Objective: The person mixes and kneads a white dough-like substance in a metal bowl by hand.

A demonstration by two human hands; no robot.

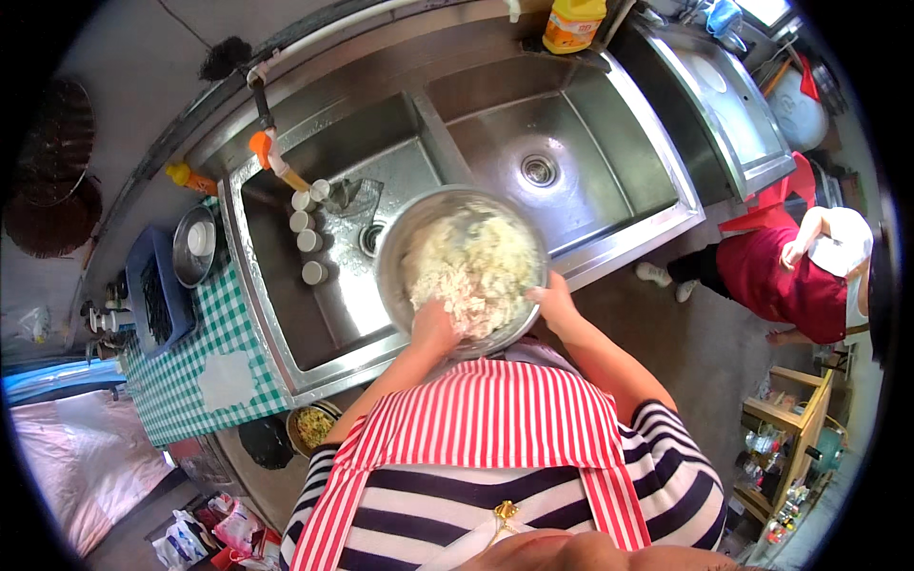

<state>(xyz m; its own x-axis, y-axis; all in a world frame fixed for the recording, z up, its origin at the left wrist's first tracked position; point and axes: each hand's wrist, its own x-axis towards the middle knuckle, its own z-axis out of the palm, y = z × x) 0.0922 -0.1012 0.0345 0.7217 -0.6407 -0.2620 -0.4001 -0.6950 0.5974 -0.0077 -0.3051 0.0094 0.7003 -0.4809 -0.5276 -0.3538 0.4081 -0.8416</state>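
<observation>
Kitchen: big steel double sink fills the middle, with grey floor below it.
Bowl: a round metal bowl sits at the sink's front edge, over the left basin.
Food: pale chopped food, maybe cabbage, fills the bowl.
Left hand: the left hand is pushed down into the food; its fingers are buried, so I cannot tell if they are apart or together.
Right hand: the right hand holds the bowl's right rim, fingers curled on it.
Cups: small white cups stand in the sink's left basin.
Bottle: a yellow bottle stands behind the sink.
Other person: someone in red crouches right of the sink.
</observation>
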